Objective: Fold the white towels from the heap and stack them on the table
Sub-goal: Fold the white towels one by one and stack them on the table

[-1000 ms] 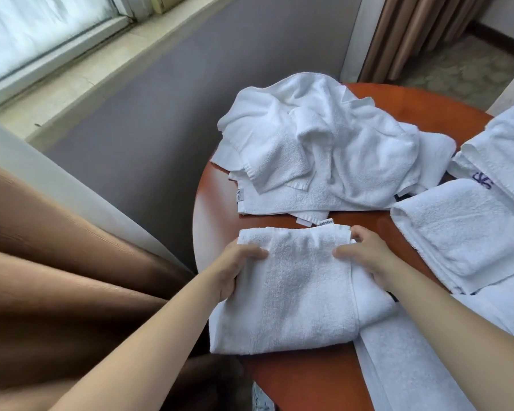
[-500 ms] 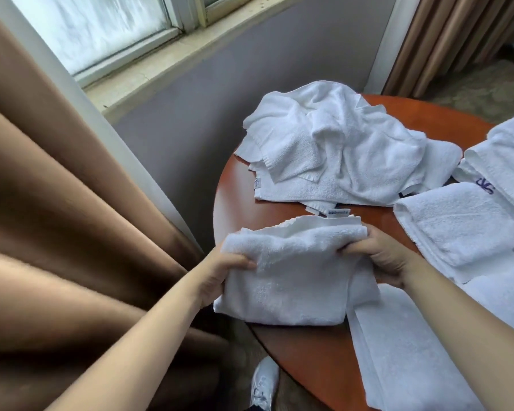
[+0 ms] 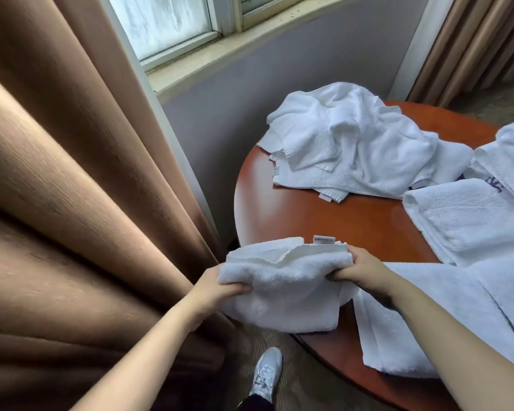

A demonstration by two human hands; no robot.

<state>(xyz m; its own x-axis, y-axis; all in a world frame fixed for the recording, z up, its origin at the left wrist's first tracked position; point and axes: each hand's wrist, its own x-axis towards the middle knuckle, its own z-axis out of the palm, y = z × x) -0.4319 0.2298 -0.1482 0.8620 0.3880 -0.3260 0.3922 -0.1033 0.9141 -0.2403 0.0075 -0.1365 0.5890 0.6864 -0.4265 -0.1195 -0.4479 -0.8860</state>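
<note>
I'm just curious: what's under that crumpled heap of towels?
Flatter white towel edges peek out beneath the heap, on the round wooden table. How many towels the heap covers can't be seen.

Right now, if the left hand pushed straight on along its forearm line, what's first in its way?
Beyond the folded towel it grips, the left hand would pass over bare table and probably meet the towel heap first, though depth is hard to judge.

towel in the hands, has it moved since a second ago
Yes. The towel lay flat beside the heap; now it is lifted back from it, partly over the near edge of the table, gripped by the left hand and right hand.
</note>
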